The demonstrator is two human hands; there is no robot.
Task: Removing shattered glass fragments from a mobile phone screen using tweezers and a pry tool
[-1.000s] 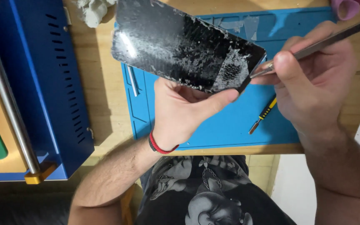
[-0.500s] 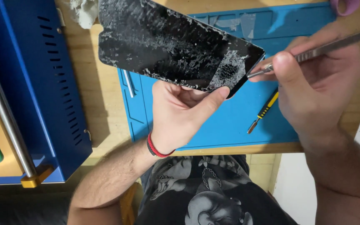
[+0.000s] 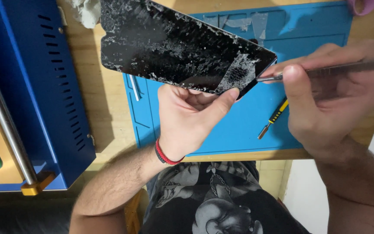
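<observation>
Holding: left hand grips a cracked black phone screen from below, thumb on its lower edge, tilted above the blue mat
Right hand: fingers clenched round a thin metal tool, tip touching the screen's right corner
Mat: small yellow-handled screwdriver lies on it
Desk: wood, blue metal box at the left

Phone repair workshop, blue silicone work mat on wooden bench, blue metal machine, small screwdriver

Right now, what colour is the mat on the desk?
Blue; the mat shows plainly in the head view.
</observation>
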